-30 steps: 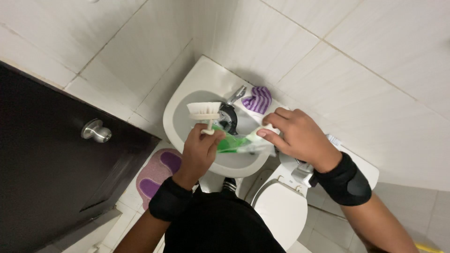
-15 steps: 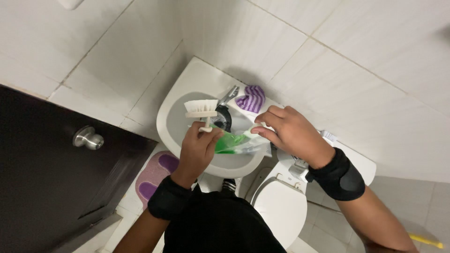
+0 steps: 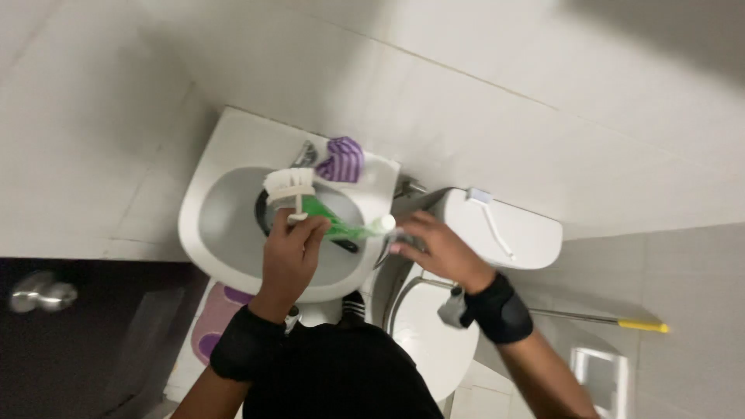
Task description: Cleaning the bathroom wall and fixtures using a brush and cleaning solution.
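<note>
My left hand (image 3: 291, 252) grips the handle of a white scrub brush (image 3: 289, 184), bristles up, over the white sink (image 3: 203, 233). A green bottle (image 3: 335, 220) with a white cap lies tilted across the basin just right of that hand. My right hand (image 3: 434, 250) is at the cap end, fingertips on the bottle; the view is blurred there. A dark round object (image 3: 265, 216) with a dark handle sits in the basin, partly hidden under the brush and bottle. Both wrists wear black bands.
A purple striped cloth (image 3: 341, 159) lies beside the faucet (image 3: 304, 154). Right of the sink stands a white toilet (image 3: 434, 341) with its tank (image 3: 504, 225). A yellow-tipped pole (image 3: 613, 321) lies on the floor. A dark door with a knob (image 3: 43, 295) is at the left, and a purple mat (image 3: 213, 330) below the sink.
The view has swung right and the door has slid toward the left edge. My right hand has slipped from the bottle's middle back to its cap end. The brush stays raised over the basin.
</note>
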